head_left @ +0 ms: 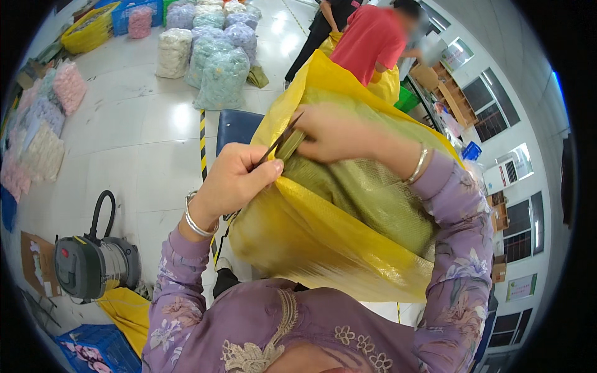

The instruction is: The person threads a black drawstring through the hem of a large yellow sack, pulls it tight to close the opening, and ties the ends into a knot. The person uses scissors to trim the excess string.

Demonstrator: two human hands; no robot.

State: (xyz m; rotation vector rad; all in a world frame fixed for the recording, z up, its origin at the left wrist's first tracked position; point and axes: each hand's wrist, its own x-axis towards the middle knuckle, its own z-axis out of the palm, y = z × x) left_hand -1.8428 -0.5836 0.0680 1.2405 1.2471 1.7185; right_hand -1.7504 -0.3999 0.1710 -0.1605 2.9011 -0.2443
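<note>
A large yellow woven sack [292, 230] spreads in front of me, its paler olive inside [360, 193] showing through the wide mouth. At the sack's rim my left hand [233, 180] is closed, thumb against fingers, on the edge and a thin dark strip-like piece [283, 142] whose kind I cannot make out. Just right of it, my right hand [336, 133] is curled over a folded part of the rim [290, 146], somewhat blurred. Its fingertips are partly hidden. The right forearm reaches across the sack's mouth.
A dark blue seat [237, 127] stands behind the sack. Left are a grey vacuum cleaner [96, 261], a cardboard box [38, 264] and a blue crate [99, 349]. Filled clear bags [224, 74] stand farther off. A person in red [370, 40] bends over another yellow sack at the back.
</note>
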